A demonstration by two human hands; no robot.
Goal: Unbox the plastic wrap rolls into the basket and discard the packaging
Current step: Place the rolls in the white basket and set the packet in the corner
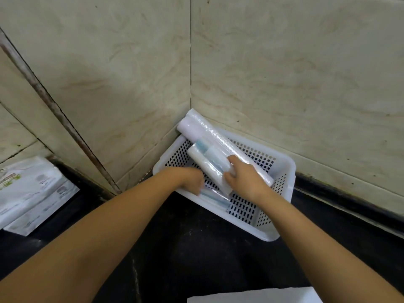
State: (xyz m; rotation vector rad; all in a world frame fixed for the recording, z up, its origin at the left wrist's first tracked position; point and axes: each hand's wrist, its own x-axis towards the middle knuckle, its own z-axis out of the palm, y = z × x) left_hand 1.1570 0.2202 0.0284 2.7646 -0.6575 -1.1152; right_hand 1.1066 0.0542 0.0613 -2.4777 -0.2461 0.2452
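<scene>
A white perforated basket (pixel 282 171) sits in the corner of a dark counter against tiled walls. Several plastic wrap rolls (pixel 203 136) lie slanted in it, their upper ends resting over the basket's far-left rim. My right hand (pixel 244 178) grips the lower part of these rolls. My left hand (pixel 190 178) reaches into the basket on the left, fingers curled down at another roll (pixel 214 199) lying flat on the basket floor; whether it grips that roll is hidden.
White printed packages (pixel 32 193) lie on the counter at the far left. A white sheet or box edge (pixel 253 297) shows at the bottom of the view. Tiled walls close in behind and to the left of the basket.
</scene>
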